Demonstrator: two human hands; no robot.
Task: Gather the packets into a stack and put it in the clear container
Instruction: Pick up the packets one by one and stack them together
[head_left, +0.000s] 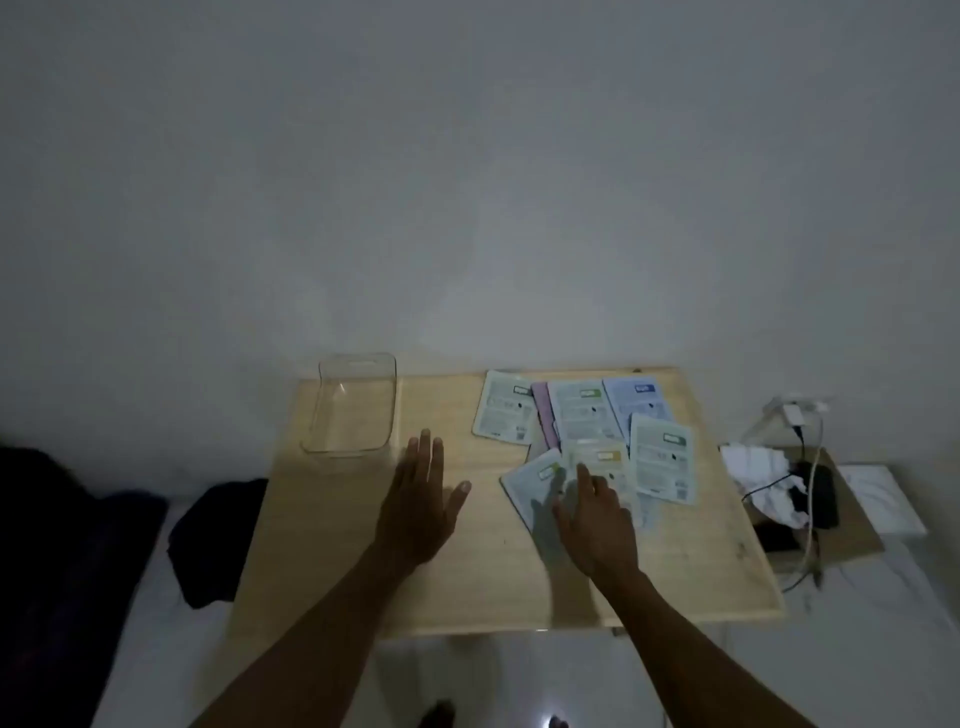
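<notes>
On bench (467, 582): packets (587, 441) fanned far-right, labels unreadable; clear container (353, 410) far-left; left hand (421, 504) flat, fingers spread; right hand (597, 519) fingers open on packets.

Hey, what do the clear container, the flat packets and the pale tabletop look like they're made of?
Clear rectangular container: looks like rigid transparent plastic, glossy; the table shows through its walls, though glass can't be ruled out.
Flat printed packets: seemingly thin plastic or foil film, smooth; they lie flat and overlapping.
Pale tabletop: probably light wood or laminate, matte, with faint grain lines.
</notes>
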